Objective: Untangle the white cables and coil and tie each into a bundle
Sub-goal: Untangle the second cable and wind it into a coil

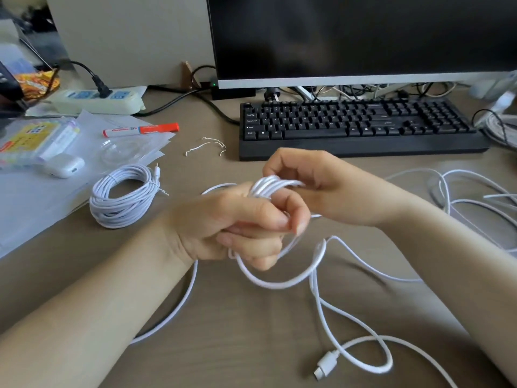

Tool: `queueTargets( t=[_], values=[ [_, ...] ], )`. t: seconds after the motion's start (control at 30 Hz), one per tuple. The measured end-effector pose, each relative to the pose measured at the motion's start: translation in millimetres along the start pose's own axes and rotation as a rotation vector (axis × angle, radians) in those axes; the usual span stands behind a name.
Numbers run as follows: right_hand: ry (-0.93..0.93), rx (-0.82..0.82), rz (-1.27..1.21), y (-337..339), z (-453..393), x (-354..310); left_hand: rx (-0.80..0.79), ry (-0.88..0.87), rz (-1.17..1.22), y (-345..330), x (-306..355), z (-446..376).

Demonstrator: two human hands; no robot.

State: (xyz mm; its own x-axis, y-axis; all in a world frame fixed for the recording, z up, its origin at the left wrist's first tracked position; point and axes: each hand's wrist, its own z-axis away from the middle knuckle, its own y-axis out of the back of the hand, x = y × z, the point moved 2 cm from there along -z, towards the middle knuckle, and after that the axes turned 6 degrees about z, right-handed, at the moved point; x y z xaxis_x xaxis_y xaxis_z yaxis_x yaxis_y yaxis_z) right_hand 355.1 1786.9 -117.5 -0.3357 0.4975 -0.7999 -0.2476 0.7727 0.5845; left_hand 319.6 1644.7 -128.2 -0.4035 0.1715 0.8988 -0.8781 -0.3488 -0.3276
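Observation:
My left hand (237, 228) is closed around several loops of a white cable (316, 275) above the middle of the desk. My right hand (316, 183) pinches the top of those same loops just behind it. The cable's slack trails over the desk toward me and ends in a white plug (326, 365) at the front. A finished, tied white coil (123, 196) lies to the left. More loose white cable (461, 191) sprawls at the right. A thin twist tie (207, 147) lies in front of the keyboard.
A black keyboard (361, 127) and a dark monitor (361, 37) stand behind my hands. At the left are papers (36, 208), a red and white marker (141, 130), a white earbud case (64, 166) and a power strip (98, 100).

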Motion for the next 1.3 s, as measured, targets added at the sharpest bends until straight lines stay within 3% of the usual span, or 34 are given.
queueTargets(
  t=[0.1,0.23,0.4,0.57,0.8,0.93,1.03,1.1,1.2,1.3],
  values=[
    [-0.107,0.102,-0.267,-0.7,-2.4,6.8,-0.064,-0.109,0.173,8.1,4.1,0.2],
    [-0.249,0.148,-0.672,0.5,-4.5,10.4,0.279,-0.240,0.255,16.0,6.9,-7.3],
    [-0.265,0.223,-0.817,-7.5,-8.5,8.6,0.620,-0.408,0.235,22.2,-1.6,-14.2],
    [-0.192,0.150,-0.708,-15.3,-7.6,16.2,0.765,-0.556,0.101,25.2,0.3,-11.7],
    [-0.156,0.097,-0.644,-24.3,-8.9,22.9,0.751,-0.593,0.256,27.8,2.1,-11.9],
    [-0.131,0.148,-0.462,-29.0,-7.9,23.9,0.641,-0.387,0.546,32.6,-5.9,-16.9],
    [-0.176,0.172,-0.270,-27.9,-5.4,22.2,0.650,-0.219,0.664,34.4,-16.7,-21.0],
    [-0.192,0.141,-0.256,-26.1,-4.5,21.9,0.623,-0.221,0.672,34.9,-17.6,-21.4],
    [-0.212,0.041,-0.268,-19.2,-3.5,23.8,0.420,-0.207,0.630,33.9,-7.3,-15.8],
    [-0.207,-0.072,-0.201,-10.3,-2.3,25.1,0.236,-0.144,0.400,27.4,2.6,-7.1]
  ],
)
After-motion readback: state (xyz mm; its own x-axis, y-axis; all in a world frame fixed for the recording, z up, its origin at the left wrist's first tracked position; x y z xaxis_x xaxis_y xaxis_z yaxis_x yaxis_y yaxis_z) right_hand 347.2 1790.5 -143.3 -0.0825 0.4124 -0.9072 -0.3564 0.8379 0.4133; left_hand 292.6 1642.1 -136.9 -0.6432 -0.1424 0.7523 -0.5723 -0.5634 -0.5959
